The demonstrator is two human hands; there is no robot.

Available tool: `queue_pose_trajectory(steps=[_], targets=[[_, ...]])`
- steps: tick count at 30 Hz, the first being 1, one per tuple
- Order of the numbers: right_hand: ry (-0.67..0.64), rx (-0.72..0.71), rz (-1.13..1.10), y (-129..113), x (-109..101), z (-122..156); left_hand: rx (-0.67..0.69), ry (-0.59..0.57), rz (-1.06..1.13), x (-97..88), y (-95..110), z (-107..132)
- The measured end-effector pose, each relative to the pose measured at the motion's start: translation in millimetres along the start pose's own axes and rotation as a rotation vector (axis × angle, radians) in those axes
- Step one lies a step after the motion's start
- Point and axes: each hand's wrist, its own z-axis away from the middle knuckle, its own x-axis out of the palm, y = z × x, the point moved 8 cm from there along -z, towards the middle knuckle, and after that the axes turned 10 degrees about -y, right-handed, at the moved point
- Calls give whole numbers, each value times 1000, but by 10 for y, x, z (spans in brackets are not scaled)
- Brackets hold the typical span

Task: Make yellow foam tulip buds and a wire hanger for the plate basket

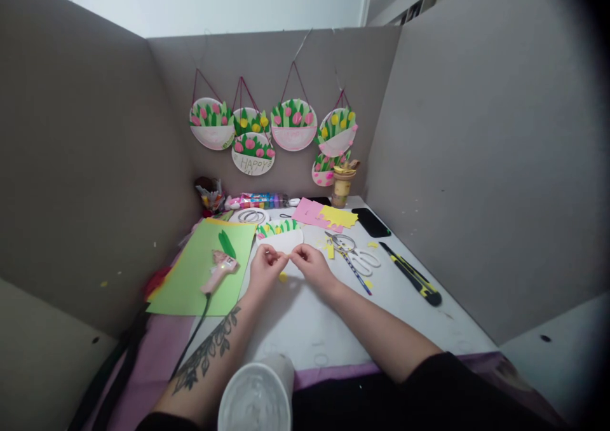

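My left hand (pixel 267 266) and my right hand (pixel 309 264) meet over the table, thumbs and fingertips pinched together. Whatever lies between the fingertips is too small to make out. Just beyond them is a cut paper plate (pixel 286 240) with green paper leaves and pink and yellow flowers. A small yellow paper piece (pixel 283 278) is on the table close to my left hand. Right of my right hand lie white-handled scissors (pixel 365 260), a patterned pencil (pixel 355 271) and yellow scraps (pixel 330 252).
A pink glue gun (pixel 220 274) and green leaf cutouts (pixel 227 245) rest on green sheets (pixel 190 291). To the right are a box cutter (pixel 414 278) and a phone (pixel 373 222). Pink paper (pixel 307 211) lies farther back. A white cup (pixel 257 396) stands in front. Finished plates (pixel 294 135) hang behind.
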Motion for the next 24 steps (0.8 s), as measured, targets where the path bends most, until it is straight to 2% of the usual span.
queue_pose_trajectory(steps=[5, 9, 11, 14, 17, 20, 22, 24], targets=[[89, 56, -89, 121, -235, -44, -20, 99, -45, -128, 77, 11], [48, 21, -120, 134, -161, -67, -8, 119, -134, -163, 109, 19], [9, -32, -72, 66, -96, -63, 3, 81, -153, -128, 110, 15], [12, -106, 22, -52, -119, -40, -34, 7, -85, -73, 62, -2], [-10, -238, 86, -193, -175, -7, -170, -99, 103, 7, -72, -16], [-84, -327, 120, -261, -141, 25, -292, -228, 247, 122, -186, -2], [-110, -349, 124, -268, -100, 38, -283, -246, 250, 137, -193, -4], [-90, -322, 102, -235, -91, 34, -222, -207, 206, 102, -152, -17]])
